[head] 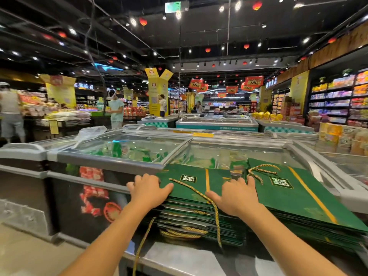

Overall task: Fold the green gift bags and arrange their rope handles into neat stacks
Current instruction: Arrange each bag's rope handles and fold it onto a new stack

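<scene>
Your left hand bends its fingertips down over the edge of the left stack, so you can't tell whether they grip it. Your right hand covers the near right part of the top bag. The right stack runs off the right edge, and a hanging rope handle runs off the bottom. The black labels are too small to read. What lies in the freezer blurs under the glass.
</scene>
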`<action>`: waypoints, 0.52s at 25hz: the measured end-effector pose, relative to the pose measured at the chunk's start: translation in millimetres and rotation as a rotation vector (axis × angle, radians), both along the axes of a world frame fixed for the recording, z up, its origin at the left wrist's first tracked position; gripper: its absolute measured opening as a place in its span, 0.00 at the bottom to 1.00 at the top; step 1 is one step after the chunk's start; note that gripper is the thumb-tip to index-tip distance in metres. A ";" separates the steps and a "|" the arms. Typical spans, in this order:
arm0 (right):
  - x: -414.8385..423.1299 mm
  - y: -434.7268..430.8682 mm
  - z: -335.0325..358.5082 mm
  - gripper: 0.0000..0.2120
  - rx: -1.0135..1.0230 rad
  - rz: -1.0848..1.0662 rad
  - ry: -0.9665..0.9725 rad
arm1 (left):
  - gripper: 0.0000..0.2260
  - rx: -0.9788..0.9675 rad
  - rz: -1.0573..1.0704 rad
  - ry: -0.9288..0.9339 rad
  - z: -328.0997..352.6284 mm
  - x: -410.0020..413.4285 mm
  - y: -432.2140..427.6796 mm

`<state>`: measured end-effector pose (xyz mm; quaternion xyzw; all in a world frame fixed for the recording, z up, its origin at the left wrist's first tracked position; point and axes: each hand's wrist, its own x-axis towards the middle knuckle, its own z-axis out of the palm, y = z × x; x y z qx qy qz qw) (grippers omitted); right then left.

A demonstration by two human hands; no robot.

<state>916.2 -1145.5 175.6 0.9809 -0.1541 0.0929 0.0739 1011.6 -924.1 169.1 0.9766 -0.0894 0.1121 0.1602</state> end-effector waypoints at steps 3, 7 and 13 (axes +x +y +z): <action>1.1 0.9 7.1 0.34 0.184 -0.003 -0.052 | 0.27 -0.204 -0.010 -0.056 2.6 -4.9 4.0; -20.9 4.3 26.3 0.30 0.326 0.100 -0.285 | 0.26 -0.530 -0.128 -0.055 12.0 -22.7 24.9; -88.5 17.7 5.1 0.13 0.611 0.264 -0.535 | 0.11 -1.071 -0.183 0.114 -0.9 -93.0 48.2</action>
